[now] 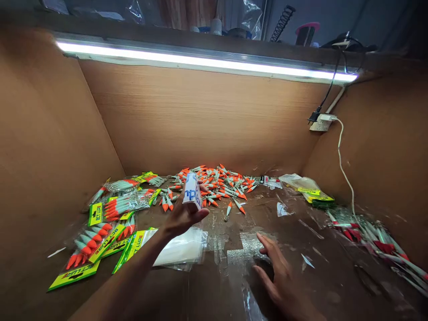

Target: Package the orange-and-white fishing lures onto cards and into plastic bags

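My left hand (180, 219) is closed around a small white box (191, 191) with blue handwriting on it, held up in front of a pile of fishing lures (214, 183). The lures are pale with orange tips. Over the brown table my right hand (280, 274) is open, thumb and fingers apart, with nothing in it. Under my left forearm lies a stack of clear plastic bags (180, 249). Yellow-green header cards (135, 245) printed "LURE" lie beside the bags, partly behind that forearm.
Packed lures (93, 243) are heaped at the left. More lures with red parts (381, 240) lie at the right, near a white cable (341, 151). Plastic packets (307, 187) sit at the back right. Wooden panels (207, 120) enclose the table below a light tube (207, 62).
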Action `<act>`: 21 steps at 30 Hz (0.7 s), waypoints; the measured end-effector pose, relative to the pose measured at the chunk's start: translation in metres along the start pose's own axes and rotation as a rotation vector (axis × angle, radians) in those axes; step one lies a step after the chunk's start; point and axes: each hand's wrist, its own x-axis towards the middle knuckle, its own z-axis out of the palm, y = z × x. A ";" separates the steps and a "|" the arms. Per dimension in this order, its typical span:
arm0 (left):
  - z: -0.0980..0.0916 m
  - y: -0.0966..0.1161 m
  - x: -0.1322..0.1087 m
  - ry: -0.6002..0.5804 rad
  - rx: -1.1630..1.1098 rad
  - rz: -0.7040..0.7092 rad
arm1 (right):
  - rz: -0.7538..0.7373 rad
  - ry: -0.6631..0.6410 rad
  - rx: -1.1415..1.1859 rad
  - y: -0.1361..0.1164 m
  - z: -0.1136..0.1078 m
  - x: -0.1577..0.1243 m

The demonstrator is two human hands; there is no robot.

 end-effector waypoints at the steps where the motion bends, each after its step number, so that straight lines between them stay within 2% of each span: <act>1: 0.000 0.001 0.001 0.014 -0.033 0.016 | -0.007 -0.003 -0.004 0.002 0.002 -0.001; 6: -0.013 -0.003 0.005 0.170 -0.202 0.140 | 0.009 -0.016 -0.018 0.007 0.003 -0.004; 9: -0.018 -0.004 0.013 0.115 -0.188 0.104 | 0.007 -0.032 -0.018 0.008 0.002 -0.004; 12: -0.018 0.005 0.016 0.062 -0.223 0.118 | -0.008 -0.033 -0.006 0.008 0.003 -0.003; 17: -0.031 0.035 0.020 0.249 -0.450 0.227 | -0.014 -0.038 0.008 0.007 0.003 -0.004; 19: -0.035 0.034 0.021 0.308 -0.439 0.227 | -0.010 -0.043 0.008 0.006 0.002 -0.004; 21: -0.031 0.023 0.021 0.312 -0.375 0.191 | -0.008 -0.053 0.009 0.005 0.003 -0.004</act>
